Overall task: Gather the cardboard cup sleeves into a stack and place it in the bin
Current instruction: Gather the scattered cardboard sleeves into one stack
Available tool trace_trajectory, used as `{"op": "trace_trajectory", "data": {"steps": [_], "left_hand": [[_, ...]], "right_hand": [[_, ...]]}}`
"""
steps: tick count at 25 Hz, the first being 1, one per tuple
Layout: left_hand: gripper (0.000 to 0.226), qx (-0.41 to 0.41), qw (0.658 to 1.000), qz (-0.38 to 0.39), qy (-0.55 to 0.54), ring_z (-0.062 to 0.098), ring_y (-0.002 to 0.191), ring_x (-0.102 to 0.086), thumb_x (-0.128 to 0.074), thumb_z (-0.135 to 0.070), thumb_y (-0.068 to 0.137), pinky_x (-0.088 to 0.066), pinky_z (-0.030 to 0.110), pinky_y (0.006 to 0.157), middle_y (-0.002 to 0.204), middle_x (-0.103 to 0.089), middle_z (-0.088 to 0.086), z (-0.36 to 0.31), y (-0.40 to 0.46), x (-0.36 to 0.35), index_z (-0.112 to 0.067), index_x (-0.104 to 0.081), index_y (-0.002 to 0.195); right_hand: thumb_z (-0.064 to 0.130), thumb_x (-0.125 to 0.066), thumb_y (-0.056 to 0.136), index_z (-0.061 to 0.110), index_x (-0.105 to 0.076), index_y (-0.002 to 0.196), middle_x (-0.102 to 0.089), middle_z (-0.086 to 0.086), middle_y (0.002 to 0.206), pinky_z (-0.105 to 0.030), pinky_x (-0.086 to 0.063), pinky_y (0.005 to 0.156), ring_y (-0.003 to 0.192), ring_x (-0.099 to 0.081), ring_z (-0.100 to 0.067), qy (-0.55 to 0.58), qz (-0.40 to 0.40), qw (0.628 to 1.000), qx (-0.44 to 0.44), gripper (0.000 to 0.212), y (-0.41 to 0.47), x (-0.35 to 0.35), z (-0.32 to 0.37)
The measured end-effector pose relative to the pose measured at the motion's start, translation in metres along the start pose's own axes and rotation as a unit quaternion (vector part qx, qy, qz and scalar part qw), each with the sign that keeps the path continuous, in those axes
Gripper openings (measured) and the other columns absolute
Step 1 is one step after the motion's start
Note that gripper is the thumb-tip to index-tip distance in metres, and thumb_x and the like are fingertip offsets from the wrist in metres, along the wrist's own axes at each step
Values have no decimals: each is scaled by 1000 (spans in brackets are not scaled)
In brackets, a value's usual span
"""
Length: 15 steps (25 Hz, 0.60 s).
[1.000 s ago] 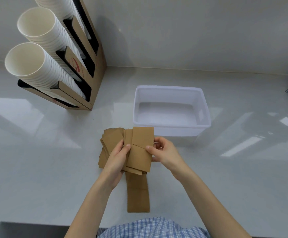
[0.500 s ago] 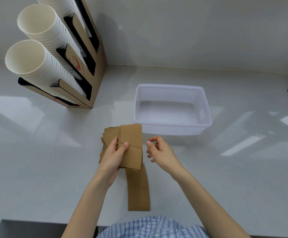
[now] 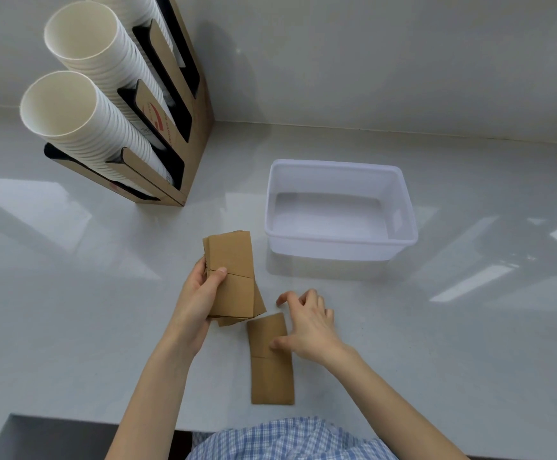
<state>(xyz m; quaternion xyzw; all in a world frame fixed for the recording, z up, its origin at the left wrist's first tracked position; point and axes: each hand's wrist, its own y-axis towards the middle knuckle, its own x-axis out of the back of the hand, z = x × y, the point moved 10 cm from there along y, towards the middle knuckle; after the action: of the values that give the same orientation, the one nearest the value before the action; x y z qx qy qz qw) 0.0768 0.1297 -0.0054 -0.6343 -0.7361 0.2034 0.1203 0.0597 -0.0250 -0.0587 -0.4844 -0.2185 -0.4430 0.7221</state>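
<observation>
One sleeve (image 3: 272,360) under right hand (image 3: 310,322); stack (image 3: 234,277) in left hand (image 3: 197,293).

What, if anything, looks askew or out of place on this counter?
Only small things. The stack of sleeves in the left hand is uneven, with lower sleeves fanning out at its bottom edge. One sleeve lies alone on the counter, under the right hand. The bin is empty; nothing looks spilled or damaged.

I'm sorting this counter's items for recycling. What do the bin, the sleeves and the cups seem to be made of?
Bin: apparently translucent white plastic, smooth and slightly glossy; the counter shows through its walls.
Sleeves: brown kraft cardboard, matte, with a fold crease.
Cups: probably white paper, matte, with rolled rims; any lining can't be judged.
</observation>
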Motion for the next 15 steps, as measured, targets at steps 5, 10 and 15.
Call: {"op": "trace_trajectory", "data": {"steps": [5, 10, 15], "left_hand": [[36, 5, 1000, 1, 1, 8, 89, -57, -43, -18, 93, -46, 26, 67, 100, -59, -11, 2, 0, -1, -23, -43, 129], [35, 10, 1000, 2, 4, 9, 89, -56, -43, -19, 93, -46, 27, 66, 100, -58, -11, 4, 0, -3, -24, -43, 128], [38, 24, 1000, 15, 5, 10, 93, -56, -44, -20, 92, -46, 28, 65, 112, -57, -5, 9, 0, -8, -26, -42, 130]], "right_hand": [[28, -70, 73, 14, -40, 116, -37, -13, 124, -38, -29, 99, 117, -34, -30, -4, -15, 1000, -13, 54, 3, -2, 3], [11, -61, 80, 16, -36, 101, -50, -9, 96, -34, -44, 79, 93, -48, -25, 101, -8, 995, 13, 33, -2, -2, 7], [4, -53, 82, 24, -46, 90, -54, -4, 79, -20, -44, 58, 69, -51, -18, 307, -47, 950, -31, 23, -1, 28, -32]]}}
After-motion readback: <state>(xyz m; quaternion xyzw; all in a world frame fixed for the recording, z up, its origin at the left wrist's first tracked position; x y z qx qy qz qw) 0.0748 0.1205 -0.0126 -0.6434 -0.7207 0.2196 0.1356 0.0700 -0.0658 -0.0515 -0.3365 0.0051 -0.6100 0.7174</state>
